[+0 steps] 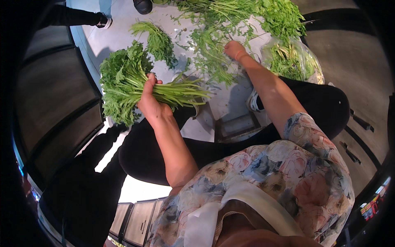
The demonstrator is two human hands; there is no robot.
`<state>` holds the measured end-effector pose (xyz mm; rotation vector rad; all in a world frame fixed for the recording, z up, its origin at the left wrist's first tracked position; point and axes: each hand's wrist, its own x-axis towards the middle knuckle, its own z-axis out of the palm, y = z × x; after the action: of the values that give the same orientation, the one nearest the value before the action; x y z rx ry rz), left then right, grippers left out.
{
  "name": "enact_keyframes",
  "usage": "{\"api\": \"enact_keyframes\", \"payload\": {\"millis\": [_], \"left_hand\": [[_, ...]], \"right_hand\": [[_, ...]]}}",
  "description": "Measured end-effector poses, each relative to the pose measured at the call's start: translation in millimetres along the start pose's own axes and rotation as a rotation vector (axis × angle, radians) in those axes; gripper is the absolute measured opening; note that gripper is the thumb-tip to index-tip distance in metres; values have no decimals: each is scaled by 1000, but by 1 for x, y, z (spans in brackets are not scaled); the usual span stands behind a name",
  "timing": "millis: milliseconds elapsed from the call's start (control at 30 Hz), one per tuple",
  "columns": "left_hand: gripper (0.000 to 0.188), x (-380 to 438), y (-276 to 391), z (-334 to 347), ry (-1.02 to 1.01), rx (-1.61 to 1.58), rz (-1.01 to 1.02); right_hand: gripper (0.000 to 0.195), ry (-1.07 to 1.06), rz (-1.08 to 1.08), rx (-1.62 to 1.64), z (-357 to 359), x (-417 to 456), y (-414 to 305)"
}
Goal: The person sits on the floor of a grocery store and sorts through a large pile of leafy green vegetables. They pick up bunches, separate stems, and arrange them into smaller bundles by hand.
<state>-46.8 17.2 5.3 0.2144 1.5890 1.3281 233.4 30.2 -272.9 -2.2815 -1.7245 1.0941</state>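
My left hand [153, 95] grips a thick bunch of leafy greens [123, 83] around its stems, the frilly leaves pointing left and the stems right. Over loose feathery greens [209, 51] on the floor, my right hand [235, 50] is closed, a small thin blade-like piece [230, 36] showing beyond its fingers; what lies inside the fist is hidden. A smaller bunch of greens [160, 43] rests on the floor between the held bunch and the loose greens.
Piles of leafy greens [280, 18] lie at the top. A clear plastic bag [310, 63] with greens and trimmings stands right, by my knee. Dark cabinets [58, 83] line the left side. Other people's legs [74, 16] show at the upper left and lower left. A low stool [237, 126] is under me.
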Motion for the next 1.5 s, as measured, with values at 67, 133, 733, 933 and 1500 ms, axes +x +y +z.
{"api": "enact_keyframes", "payload": {"millis": [67,133,733,933,1500], "left_hand": [[19,-4,-2,2,-14,11,24],[18,-8,0,5,-24,26,33],[19,2,1,2,-80,-186,-70],[12,21,-11,-10,-161,-265,-189],[9,12,-6,-10,17,-485,-222]], "right_hand": [[26,46,22,102,22,11,-10],[25,77,21,102,39,18,-12],[27,-169,-62,1162,-62,-75,-116],[29,-118,-213,1084,-98,-103,-174],[36,6,-322,1090,-113,-159,-219]]}}
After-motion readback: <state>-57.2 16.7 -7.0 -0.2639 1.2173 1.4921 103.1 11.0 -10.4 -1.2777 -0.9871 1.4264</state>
